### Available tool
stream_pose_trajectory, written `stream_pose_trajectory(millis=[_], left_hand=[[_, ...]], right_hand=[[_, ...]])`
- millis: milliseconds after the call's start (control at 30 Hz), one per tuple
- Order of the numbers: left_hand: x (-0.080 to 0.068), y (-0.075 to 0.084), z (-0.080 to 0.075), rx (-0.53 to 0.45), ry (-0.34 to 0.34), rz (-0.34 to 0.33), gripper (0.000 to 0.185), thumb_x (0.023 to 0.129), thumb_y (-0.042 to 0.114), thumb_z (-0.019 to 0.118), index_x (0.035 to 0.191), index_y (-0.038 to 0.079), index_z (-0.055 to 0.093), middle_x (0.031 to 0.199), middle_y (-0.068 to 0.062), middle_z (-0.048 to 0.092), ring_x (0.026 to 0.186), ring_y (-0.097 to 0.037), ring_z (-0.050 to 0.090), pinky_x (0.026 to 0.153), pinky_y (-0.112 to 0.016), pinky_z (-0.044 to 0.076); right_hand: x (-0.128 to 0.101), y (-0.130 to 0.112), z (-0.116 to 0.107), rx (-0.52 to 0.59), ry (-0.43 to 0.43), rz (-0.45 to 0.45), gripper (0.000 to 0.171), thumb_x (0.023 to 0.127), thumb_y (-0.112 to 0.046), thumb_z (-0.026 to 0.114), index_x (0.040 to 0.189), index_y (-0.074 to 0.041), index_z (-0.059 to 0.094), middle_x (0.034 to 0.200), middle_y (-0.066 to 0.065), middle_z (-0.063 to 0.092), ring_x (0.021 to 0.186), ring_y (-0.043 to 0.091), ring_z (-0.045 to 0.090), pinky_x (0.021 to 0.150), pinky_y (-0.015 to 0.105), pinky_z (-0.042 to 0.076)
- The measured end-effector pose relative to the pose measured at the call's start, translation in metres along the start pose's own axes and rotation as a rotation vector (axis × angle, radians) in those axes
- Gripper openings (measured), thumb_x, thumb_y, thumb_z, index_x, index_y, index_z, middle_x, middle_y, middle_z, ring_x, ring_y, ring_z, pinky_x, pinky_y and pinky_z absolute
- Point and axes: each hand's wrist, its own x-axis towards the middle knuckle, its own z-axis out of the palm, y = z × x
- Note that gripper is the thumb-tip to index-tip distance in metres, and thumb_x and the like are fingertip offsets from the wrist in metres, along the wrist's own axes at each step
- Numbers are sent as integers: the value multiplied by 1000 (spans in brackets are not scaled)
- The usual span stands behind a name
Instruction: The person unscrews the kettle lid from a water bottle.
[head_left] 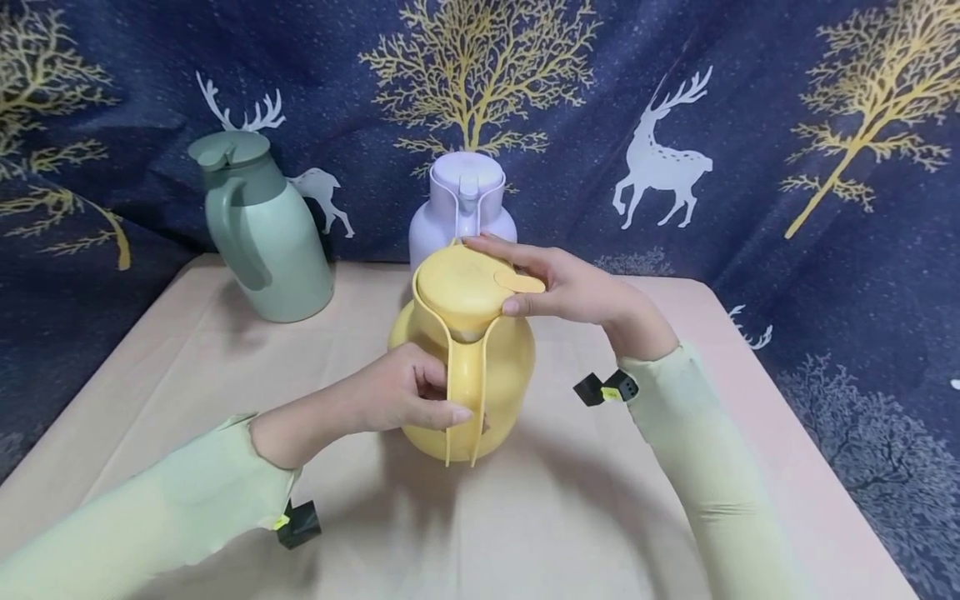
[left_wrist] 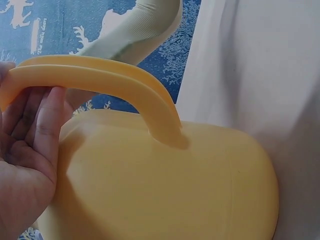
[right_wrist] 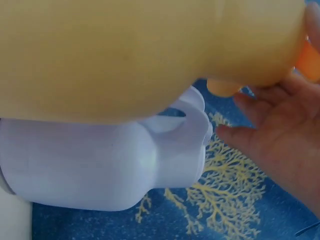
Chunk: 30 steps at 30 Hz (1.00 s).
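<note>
- The yellow jug (head_left: 465, 367) stands near the middle of the tabletop (head_left: 570, 517), well in from every edge.
- The left hand (head_left: 397, 392) has its fingers (left_wrist: 47, 125) curled round the jug's handle (head_left: 465, 400), holding it.
- The right hand (head_left: 570, 287) grips the yellow lid (head_left: 461, 287), fingers spread over its top and thumb at its rim.
- A lilac jug (head_left: 463, 204) stands just behind the yellow one, towards the far edge.
- A green jug (head_left: 262, 229) stands near the far left corner.
</note>
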Motion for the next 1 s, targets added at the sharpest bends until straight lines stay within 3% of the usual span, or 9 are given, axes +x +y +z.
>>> stream_pose_trajectory(millis=[167,300,400,500,533,600,767,900,1000], left_hand=[[0,0,0,3,1,4,23,86,12,70,98,-7,74,91,-19,76,76,1,66,71,-21,56],[0,-1,0,18,-2,5,23,87,13,69,98,-7,74,90,-18,77,76,1,66,70,-21,56],[0,-2,1,17,-8,6,22,88,12,69,98,-7,74,91,-20,76,77,1,67,72,-21,56],[-1,-3,2,3,-16,8,22,88,12,68,98,-7,74,93,-21,76,79,1,68,73,-21,56],[-1,-3,2,-4,-21,8,22,89,12,68,98,-7,74,94,-21,76,80,1,68,74,-21,56],[-1,-3,3,-1,-22,7,22,89,11,67,98,-8,74,94,-22,76,80,1,68,73,-21,56],[-1,-3,1,9,-21,10,22,89,11,67,98,-8,74,94,-22,76,79,1,68,74,-21,57],[-1,-2,0,14,-16,12,24,89,13,68,98,-7,74,93,-20,76,79,1,68,74,-21,57],[-1,-3,-1,13,-16,7,24,89,14,68,99,-7,74,93,-20,76,80,1,69,74,-22,57]], right_hand=[[5,6,-8,127,-104,-27,98,84,-55,66,154,0,24,164,15,22,155,24,13,126,44,13],[5,10,-7,158,-118,-47,94,89,-49,66,155,0,20,166,14,19,154,22,16,125,31,20],[2,8,-2,158,-56,-21,88,93,-41,66,157,-5,18,165,12,23,149,18,29,118,23,31],[-4,-4,7,85,76,83,81,93,-28,68,158,-13,21,157,12,40,135,19,50,106,26,45],[-6,-10,11,35,130,124,81,91,-25,69,158,-14,23,156,12,41,133,20,52,107,29,46],[-9,-23,20,-76,225,192,80,89,-20,73,156,-14,29,153,13,45,135,24,51,110,36,44],[-9,-47,40,-302,378,251,79,83,-25,80,149,-6,42,157,10,40,152,27,23,125,48,19],[-6,-49,47,-304,430,224,76,80,-24,82,145,-3,48,151,11,49,148,26,33,121,44,29],[-4,-42,45,-260,424,187,72,80,-19,81,143,-2,49,149,12,50,144,25,38,116,41,38]])
